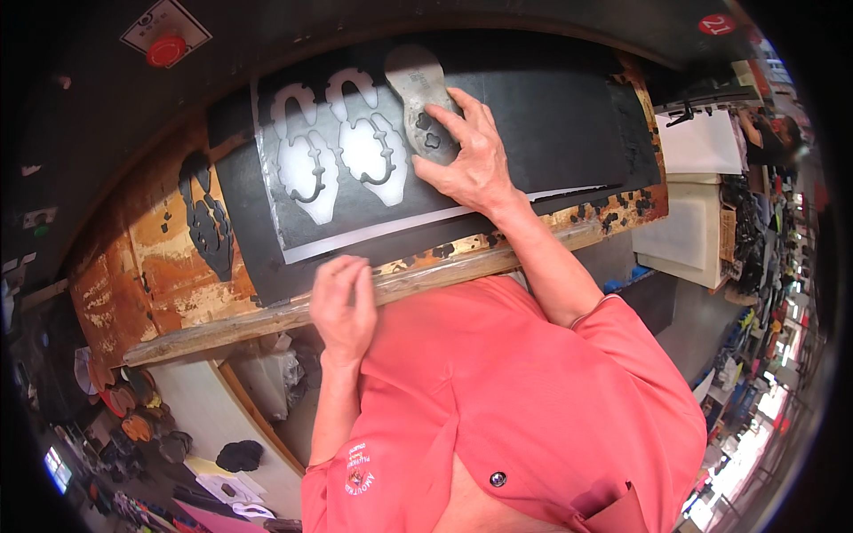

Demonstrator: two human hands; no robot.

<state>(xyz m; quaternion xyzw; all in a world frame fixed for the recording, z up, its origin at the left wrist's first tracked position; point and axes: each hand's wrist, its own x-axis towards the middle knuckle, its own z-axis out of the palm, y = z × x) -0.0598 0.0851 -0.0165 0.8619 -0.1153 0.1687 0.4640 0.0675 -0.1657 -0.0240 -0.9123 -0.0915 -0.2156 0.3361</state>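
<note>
My right hand [471, 158] is closed round the sides of a grey metal cutting die [418, 82] shaped like a shoe sole. The die rests on a black sheet [542, 115], and small dark cutouts show in its near half. Left of it, white shows through two shoe-upper-shaped openings [366, 153] in the sheet. My left hand [341, 311] is raised at the table's front edge, away from the sheet. Its fingers are loosely curled together and slightly blurred; nothing shows in them.
A black cut piece [210, 222] lies on the worn wooden tabletop [151, 258] at the left. A dark machine beam [293, 27] with a red button [166, 51] spans the far side. White stacked blocks [680, 222] stand at the right. Assorted pieces [138, 426] lie at the lower left.
</note>
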